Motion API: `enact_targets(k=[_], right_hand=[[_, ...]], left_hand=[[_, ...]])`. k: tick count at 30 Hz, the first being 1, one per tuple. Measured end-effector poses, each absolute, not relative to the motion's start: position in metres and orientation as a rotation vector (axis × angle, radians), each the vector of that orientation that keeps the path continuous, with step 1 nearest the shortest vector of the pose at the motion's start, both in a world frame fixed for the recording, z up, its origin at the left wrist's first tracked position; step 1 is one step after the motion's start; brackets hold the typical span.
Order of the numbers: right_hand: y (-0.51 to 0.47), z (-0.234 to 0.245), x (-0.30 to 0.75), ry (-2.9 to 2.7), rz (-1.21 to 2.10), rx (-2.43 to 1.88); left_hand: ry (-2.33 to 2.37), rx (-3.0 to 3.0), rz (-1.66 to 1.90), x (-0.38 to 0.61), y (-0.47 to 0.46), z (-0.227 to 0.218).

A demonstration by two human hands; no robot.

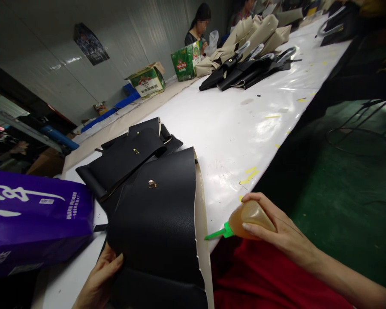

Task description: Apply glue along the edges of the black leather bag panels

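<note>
My right hand (266, 219) is wrapped round a glue bottle (252, 219) of amber liquid with a green nozzle. The nozzle's tip is at the pale inner edge of a black leather bag (157, 214), near the table's front edge. Small pale beads dot that edge. A gold clasp sits on the bag's upper part. At the bag's lower left, my left hand (104, 270) grips it, thumb on top and the other fingers partly hidden beneath. Just behind lie more black bag pieces (125, 159) with gold fittings, stacked on one another.
A purple bag (38, 219) stands on the left. Farther along the white table (225, 124) lie black bags with wrapped handles (244, 71) and beige pieces (257, 34). Green cartons (148, 81) line the far side, where a person (197, 32) sits. Yellow scraps (249, 175) lie near the edge.
</note>
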State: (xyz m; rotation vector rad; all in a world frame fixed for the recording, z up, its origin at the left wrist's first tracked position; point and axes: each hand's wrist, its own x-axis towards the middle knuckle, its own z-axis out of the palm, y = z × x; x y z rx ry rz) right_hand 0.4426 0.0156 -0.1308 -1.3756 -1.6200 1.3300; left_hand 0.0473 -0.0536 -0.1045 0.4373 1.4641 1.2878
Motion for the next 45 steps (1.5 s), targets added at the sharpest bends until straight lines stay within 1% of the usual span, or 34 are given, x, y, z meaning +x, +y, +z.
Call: enact_targets(k=[6,8,11,13,14,18,19,24,25,29,30,35,41,45], right_hand=[[0.006,-0.125,0.442,-1.632,1.628,-1.191],[0.008,-0.126,0.442,-1.614,1.566,-1.229],[0.013,-0.129,0.441,-1.606,1.32,-1.378],[0.014,-0.129,0.44,-1.622,1.27,-1.416],[0.012,-0.128,0.44,-1.631,1.305,-1.405],[0.006,-0.122,0.439,-1.646,1.613,-1.226],[0.005,-0.122,0.439,-1.645,1.635,-1.208],[0.009,-0.125,0.44,-1.607,1.364,-1.38],[0.009,-0.125,0.44,-1.608,1.374,-1.375],[0.004,-0.122,0.439,-1.638,1.631,-1.209],[0.004,-0.121,0.439,-1.641,1.651,-1.189],[0.006,-0.12,0.441,-1.594,1.463,-1.315],[-0.002,-0.122,0.443,-1.61,1.627,-1.259],[-0.003,-0.123,0.445,-1.618,1.526,-1.31]], left_hand=[[1.468,0.476,1.287,0.048,-0.053,-0.104],[1.47,0.474,1.286,0.048,-0.053,-0.105],[1.472,0.458,1.291,0.048,-0.053,-0.105],[1.472,0.453,1.295,0.048,-0.053,-0.105],[1.474,0.451,1.294,0.049,-0.053,-0.105],[1.479,0.449,1.274,0.05,-0.052,-0.103],[1.478,0.45,1.271,0.05,-0.052,-0.103],[1.467,0.455,1.27,0.048,-0.052,-0.104],[1.468,0.457,1.272,0.048,-0.053,-0.104],[1.471,0.466,1.275,0.049,-0.052,-0.104],[1.468,0.467,1.274,0.049,-0.052,-0.104],[1.466,0.466,1.279,0.052,-0.051,-0.101],[1.488,0.473,1.291,0.05,-0.052,-0.103],[1.475,0.473,1.301,0.049,-0.053,-0.105]])
